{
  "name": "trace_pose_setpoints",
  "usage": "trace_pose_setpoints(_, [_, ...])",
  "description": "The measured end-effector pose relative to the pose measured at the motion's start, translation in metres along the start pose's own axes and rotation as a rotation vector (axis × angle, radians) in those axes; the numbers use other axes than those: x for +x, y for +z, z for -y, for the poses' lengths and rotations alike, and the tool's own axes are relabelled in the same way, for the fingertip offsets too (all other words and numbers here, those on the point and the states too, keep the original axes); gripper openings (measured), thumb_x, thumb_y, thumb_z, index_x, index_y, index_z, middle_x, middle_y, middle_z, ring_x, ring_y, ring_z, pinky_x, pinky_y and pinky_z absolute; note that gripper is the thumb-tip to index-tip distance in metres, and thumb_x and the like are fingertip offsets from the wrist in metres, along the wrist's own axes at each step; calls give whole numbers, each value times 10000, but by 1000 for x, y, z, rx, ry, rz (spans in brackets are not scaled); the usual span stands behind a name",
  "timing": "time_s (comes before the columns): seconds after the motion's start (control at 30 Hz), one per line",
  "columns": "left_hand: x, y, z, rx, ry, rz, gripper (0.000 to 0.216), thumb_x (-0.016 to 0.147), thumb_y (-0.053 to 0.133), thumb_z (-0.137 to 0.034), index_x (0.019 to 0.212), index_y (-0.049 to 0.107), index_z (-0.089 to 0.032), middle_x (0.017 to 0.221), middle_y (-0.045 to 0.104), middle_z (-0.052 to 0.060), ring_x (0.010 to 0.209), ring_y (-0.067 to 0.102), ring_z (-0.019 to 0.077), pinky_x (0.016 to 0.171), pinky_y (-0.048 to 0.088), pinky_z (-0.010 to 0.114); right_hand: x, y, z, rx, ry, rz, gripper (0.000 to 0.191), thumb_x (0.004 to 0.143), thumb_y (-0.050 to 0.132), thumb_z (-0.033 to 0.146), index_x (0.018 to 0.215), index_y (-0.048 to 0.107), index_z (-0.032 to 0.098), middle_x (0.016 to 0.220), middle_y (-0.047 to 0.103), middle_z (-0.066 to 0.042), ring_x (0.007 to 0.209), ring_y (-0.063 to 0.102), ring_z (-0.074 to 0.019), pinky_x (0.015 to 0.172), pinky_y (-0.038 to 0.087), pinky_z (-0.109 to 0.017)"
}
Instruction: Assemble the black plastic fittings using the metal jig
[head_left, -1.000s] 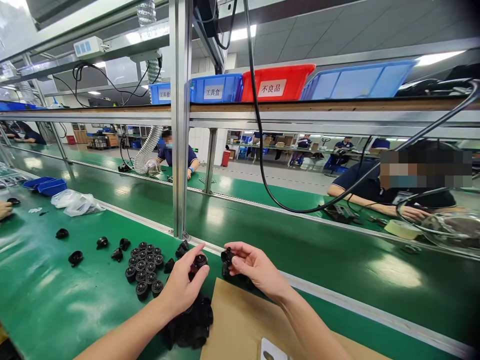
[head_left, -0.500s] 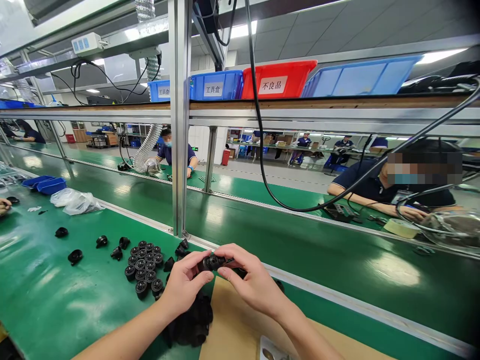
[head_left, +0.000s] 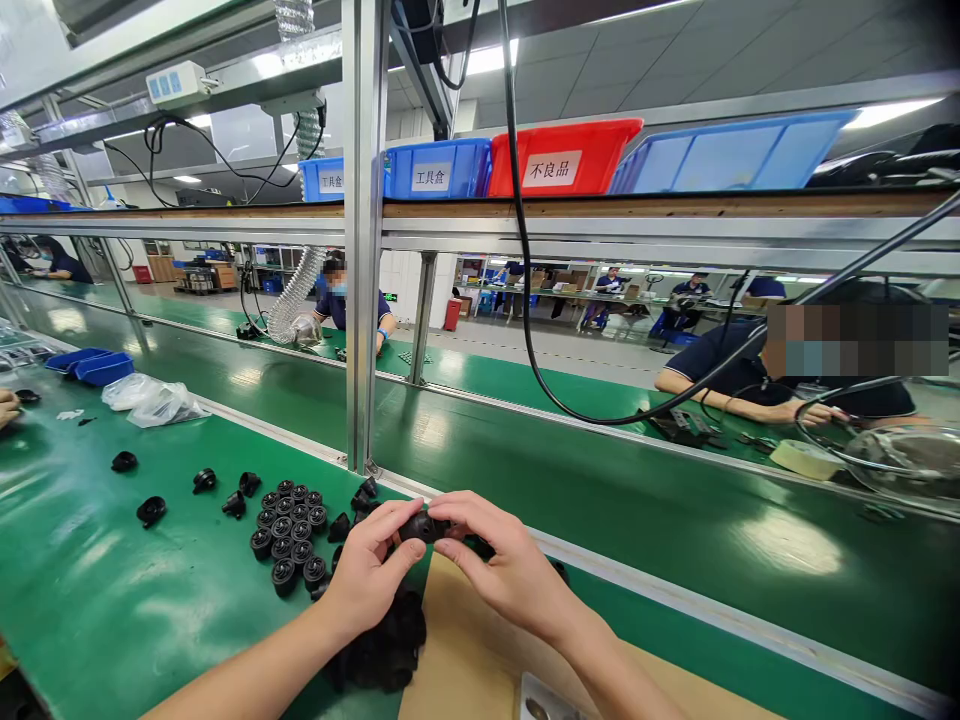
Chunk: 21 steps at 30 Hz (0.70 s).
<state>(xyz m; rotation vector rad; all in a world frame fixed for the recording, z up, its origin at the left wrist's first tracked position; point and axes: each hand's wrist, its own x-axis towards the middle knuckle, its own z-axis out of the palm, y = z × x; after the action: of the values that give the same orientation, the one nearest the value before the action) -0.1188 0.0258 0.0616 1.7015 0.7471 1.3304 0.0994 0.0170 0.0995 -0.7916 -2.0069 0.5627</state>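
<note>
Black plastic part (head_left: 421,526), small, rounded and dark, is pinched between both hands just above the near edge of the green bench (head_left: 90,590). Much of it is covered by fingertips, so its detail is hard to read; what shows is a stubby barrel shape with a ribbed or stepped outline. Its long axis lies roughly level, running left to right from one hand to the other; which end faces which way cannot be told.

Left hand (head_left: 367,575) is clamped on the part's left end with thumb and fingers closed round it. Right hand (head_left: 510,570) grips the right end, its fingers curled over the top and the thumb beneath.

Just left of the hands stands a tidy cluster of black caps (head_left: 289,535), upright in rows on the bench, with a few loose black pieces (head_left: 150,512) scattered further left. A dark heap of similar parts (head_left: 386,645) lies directly under the left wrist. A brown cardboard sheet (head_left: 457,660) lies beneath the right forearm. At far left are a clear plastic bag (head_left: 154,403) and a blue tray (head_left: 90,366). Overhead, a shelf carries a red bin (head_left: 562,158) and blue bins (head_left: 435,170). A person in a dark shirt (head_left: 739,375) works across the far right side.
</note>
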Motion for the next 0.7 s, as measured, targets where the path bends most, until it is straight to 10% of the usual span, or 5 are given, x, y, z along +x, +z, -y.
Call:
trace_pose_setpoints(0.5, [1,-4,-2,35,13,-18,297,946,755,-232,1240,782,-262,1247,759,78,1157,711,263,1025,582,373,-3,-4,0,-293,-39,49,404,998,671,279,1391,581,253,1175,767,-92,962,733,-240,845,583,-361])
trace_pose_setpoints(0.7, [2,-6,-3,146,88,0,317,912,765,-182,1215,796,-269,1176,789,68,1087,718,259,955,589,371,-1,2,2,-359,-43,77,134,1054,560,273,1138,652,226,985,751,-63,865,686,-222,742,507,-326])
